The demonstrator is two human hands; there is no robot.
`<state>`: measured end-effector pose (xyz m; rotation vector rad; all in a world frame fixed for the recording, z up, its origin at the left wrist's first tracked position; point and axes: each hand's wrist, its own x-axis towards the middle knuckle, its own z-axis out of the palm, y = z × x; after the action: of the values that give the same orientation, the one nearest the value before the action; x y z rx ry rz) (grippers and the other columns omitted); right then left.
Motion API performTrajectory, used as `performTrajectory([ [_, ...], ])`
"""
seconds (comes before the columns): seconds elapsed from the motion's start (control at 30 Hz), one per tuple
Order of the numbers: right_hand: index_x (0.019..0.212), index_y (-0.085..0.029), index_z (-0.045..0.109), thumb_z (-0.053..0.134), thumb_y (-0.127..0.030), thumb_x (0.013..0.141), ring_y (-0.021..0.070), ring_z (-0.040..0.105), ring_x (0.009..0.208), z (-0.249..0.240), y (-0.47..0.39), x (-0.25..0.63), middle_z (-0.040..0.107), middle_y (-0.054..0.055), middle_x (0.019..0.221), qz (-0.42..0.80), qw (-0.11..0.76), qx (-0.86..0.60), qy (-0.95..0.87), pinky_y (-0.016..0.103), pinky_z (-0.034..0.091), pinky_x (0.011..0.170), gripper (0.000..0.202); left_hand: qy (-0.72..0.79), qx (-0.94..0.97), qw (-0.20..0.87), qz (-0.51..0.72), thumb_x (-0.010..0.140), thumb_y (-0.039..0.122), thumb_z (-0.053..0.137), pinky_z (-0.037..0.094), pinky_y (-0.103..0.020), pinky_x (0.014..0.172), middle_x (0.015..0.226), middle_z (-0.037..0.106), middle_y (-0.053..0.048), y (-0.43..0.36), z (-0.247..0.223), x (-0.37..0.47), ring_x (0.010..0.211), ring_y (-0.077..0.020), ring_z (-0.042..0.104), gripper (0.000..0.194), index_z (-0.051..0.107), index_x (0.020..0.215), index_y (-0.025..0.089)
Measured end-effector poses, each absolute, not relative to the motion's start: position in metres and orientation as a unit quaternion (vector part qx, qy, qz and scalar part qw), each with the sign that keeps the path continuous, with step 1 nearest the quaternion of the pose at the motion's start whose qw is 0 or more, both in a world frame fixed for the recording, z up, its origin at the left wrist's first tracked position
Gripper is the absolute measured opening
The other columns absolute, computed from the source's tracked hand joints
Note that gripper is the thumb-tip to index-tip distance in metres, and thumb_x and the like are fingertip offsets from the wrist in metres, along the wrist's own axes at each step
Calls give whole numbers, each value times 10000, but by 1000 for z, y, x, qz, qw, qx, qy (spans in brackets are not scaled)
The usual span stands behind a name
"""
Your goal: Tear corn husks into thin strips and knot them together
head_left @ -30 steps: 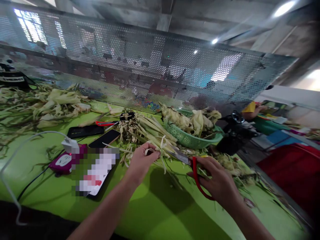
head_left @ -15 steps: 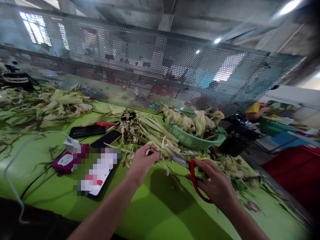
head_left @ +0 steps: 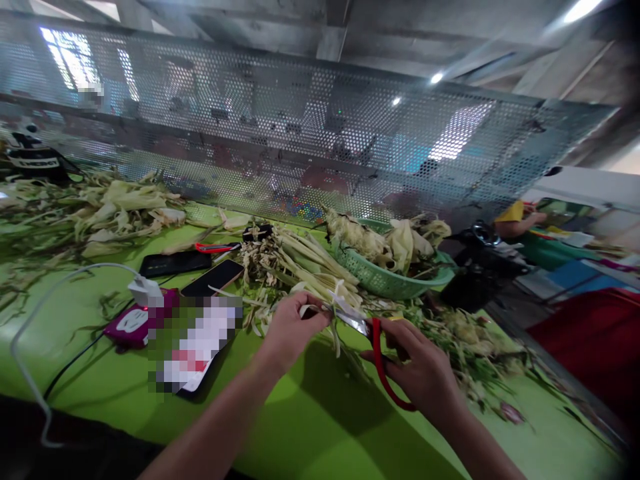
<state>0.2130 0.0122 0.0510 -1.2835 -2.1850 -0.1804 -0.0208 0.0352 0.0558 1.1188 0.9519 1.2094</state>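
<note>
Between the thumb and fingers of my left hand (head_left: pixel 295 327) is a pale strip of plant husk (head_left: pixel 337 339), its loose ends hanging past the fingertips. My right hand (head_left: pixel 417 360) grips red-handled scissors (head_left: pixel 384 373). Their metal blades point left and lie at the strip, close to my left fingertips; whether they are cutting into it I cannot tell. Just behind my hands lies a bundle of pale green husk strips (head_left: pixel 310 260). A green plastic basket (head_left: pixel 395 283) holding dried husks stands beyond my right hand.
On the green table (head_left: pixel 300 440) at left lie a purple power box (head_left: pixel 133 325) with a white charger (head_left: pixel 146 291), several phones and a red-handled tool (head_left: pixel 215 247). A husk pile (head_left: pixel 120 207) sits at the far left. A perforated metal screen (head_left: pixel 280 147) runs along the back.
The scissors and my right hand have shifted slightly left, toward my left hand. My left hand has moved a little to the right with the strip.
</note>
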Motion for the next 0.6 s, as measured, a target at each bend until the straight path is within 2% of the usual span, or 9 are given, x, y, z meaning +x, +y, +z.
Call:
performTrajectory([
  [0.43, 1119, -214, 610, 642, -383, 814, 141, 604, 627, 48, 7, 208, 677, 56, 906, -45, 277, -501, -819, 232, 477, 569, 350, 429, 511, 532, 521, 707, 254, 642, 380, -217, 603, 707, 587, 7, 34, 56, -22, 628, -99, 487, 125, 606, 779, 159],
  [0.53, 1126, -215, 613, 645, -384, 814, 130, 590, 586, 46, 7, 209, 689, 45, 882, -44, 288, -497, -818, 228, 480, 568, 356, 439, 512, 528, 516, 710, 267, 639, 378, -214, 599, 703, 581, 7, 32, 60, -23, 624, -99, 478, 133, 601, 778, 160],
  [0.6, 1118, -222, 627, 640, -380, 816, 144, 630, 624, 42, 7, 210, 708, 45, 905, -48, 304, -496, -812, 229, 497, 597, 341, 446, 515, 518, 517, 708, 271, 639, 373, -211, 593, 693, 572, 11, 31, 62, -24, 619, -97, 471, 136, 599, 778, 161],
])
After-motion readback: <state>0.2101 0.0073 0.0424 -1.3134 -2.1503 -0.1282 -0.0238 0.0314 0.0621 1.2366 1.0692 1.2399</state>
